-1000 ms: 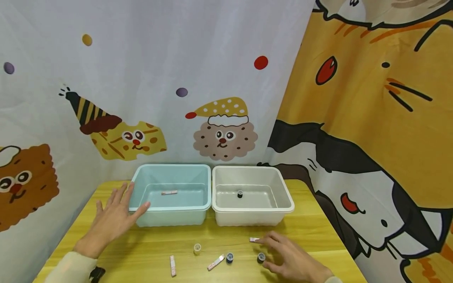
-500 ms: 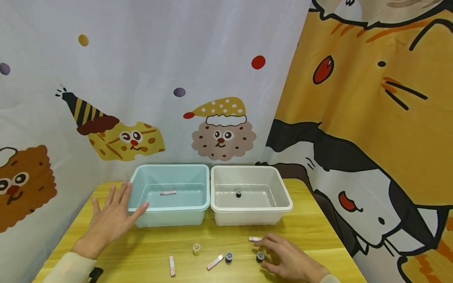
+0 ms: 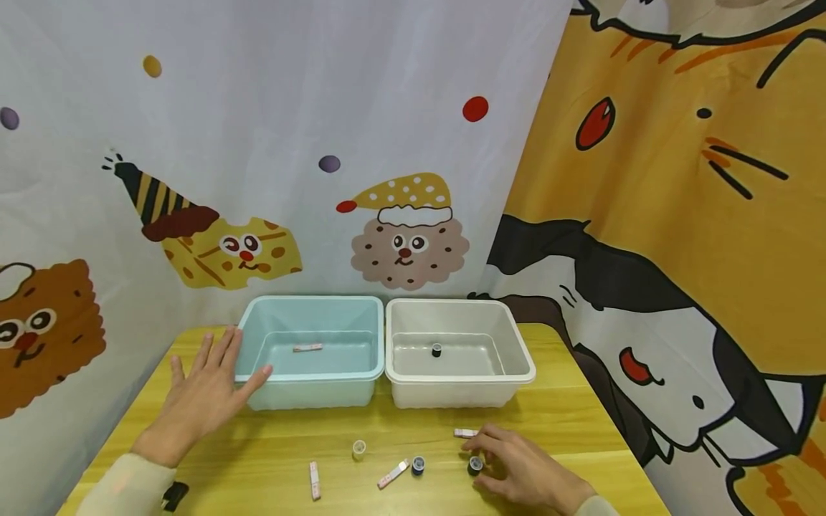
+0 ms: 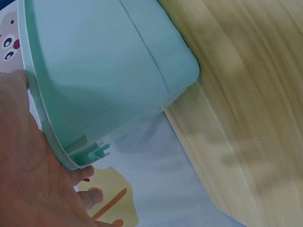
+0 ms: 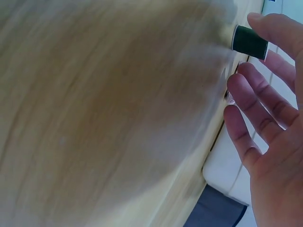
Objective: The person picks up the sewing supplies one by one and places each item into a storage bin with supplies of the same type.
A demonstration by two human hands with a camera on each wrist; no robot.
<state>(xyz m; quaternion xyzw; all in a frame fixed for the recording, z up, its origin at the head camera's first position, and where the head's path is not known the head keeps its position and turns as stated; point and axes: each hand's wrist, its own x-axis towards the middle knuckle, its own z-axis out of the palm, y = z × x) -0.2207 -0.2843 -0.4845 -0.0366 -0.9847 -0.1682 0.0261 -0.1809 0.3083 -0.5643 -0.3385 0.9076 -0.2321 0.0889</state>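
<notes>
My left hand [image 3: 200, 401] lies spread at the left end of the light-blue bin [image 3: 316, 394], touching its rim with the thumb over the front corner. My right hand [image 3: 523, 466] is low over the table, thumb and index finger on either side of a small dark thread spool [image 3: 475, 466]. In the right wrist view this spool [image 5: 250, 42] looks dark green with pale rims; a firm pinch cannot be made out. Just beyond the index fingertip lies a pale pink-and-white stick [image 3: 464, 433]. A similar stick [image 3: 307, 347] is inside the blue bin.
Beside the blue bin stands a white bin [image 3: 461, 394] with a dark spool [image 3: 437, 350] in it. On the wooden table [image 3: 258, 473] are a cream spool [image 3: 358, 449], another dark spool [image 3: 418, 466] and two pale sticks [image 3: 315, 480]. A printed curtain [image 3: 258, 143] hangs behind.
The right thumb and fingers have drawn slightly closer around the dark spool. The left hand stays at the blue bin, and the view has shifted a little.
</notes>
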